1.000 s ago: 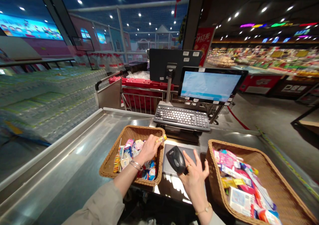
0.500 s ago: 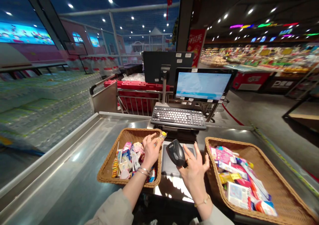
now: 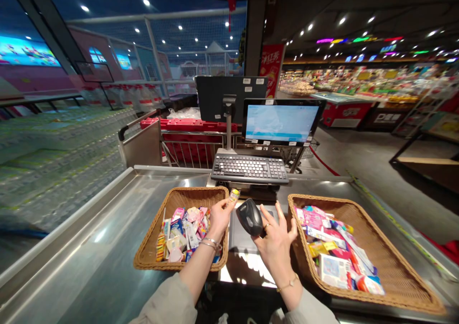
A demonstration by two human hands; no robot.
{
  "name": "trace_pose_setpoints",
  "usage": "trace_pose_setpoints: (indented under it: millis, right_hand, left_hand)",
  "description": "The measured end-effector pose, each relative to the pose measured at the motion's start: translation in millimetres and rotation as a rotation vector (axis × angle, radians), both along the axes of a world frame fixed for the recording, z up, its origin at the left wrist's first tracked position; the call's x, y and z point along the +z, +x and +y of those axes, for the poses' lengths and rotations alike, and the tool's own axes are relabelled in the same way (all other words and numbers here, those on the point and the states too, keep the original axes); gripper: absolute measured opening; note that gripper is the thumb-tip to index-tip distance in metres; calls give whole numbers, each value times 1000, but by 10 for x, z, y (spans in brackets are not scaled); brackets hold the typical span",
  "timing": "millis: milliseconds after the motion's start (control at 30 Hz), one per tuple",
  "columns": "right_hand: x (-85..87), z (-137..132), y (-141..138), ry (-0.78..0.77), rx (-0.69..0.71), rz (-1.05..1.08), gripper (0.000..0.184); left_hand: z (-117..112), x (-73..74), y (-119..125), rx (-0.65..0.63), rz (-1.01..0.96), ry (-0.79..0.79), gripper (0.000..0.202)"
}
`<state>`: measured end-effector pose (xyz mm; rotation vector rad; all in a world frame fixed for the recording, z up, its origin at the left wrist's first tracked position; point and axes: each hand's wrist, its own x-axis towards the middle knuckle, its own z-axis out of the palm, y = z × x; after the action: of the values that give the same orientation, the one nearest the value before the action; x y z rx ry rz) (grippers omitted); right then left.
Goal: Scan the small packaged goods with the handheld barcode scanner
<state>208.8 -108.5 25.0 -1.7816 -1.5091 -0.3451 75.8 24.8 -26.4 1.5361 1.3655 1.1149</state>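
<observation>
A bare steel bench (image 3: 103, 247) fills the lower left of the frame. On it, left of centre, sits a wicker basket (image 3: 143, 262) with a heap of small bright packets (image 3: 182, 230) in it.

The left hand (image 3: 218, 216), bangles (image 3: 211, 242) at its wrist, is raised over that basket's right rim. Its grip is closed to a fingertip pinch on a small yellow-topped packet (image 3: 234, 195). The packet is lifted clear of the heap, and its free end pokes up and to the right, so one face is turned toward the scanner (image 3: 249, 216) just beside it.

The scanner is at the bottom centre of the frame, above a dark pad (image 3: 238, 238) set in the bench. The right hand (image 3: 276, 240) has it by the handle, tucked in against the thumb side. The other fingers fan out loosely, so this grip is only partly closed. The scanner's head tilts left toward the packet; the two are close, but whether they touch cannot be told.

Above them in the frame, a keyboard (image 3: 249, 167) and a lit screen (image 3: 281, 122) face the person. At lower right, a second basket (image 3: 322, 200) holds a looser spread of similar packets (image 3: 333, 252), right beside the scanner hand.
</observation>
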Motion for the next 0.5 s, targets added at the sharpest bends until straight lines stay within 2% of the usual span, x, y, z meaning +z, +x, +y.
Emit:
trace_pose_setpoints:
  millis: [300, 500]
  right_hand:
    - [-3, -8, -1, -60, 6, 32, 21]
    - [-4, 2, -4, -58, -8, 18, 22]
  left_hand:
    - [55, -73, -5, -30, -12, 53, 27]
    - [103, -121, -5, 34, 187, 119, 22]
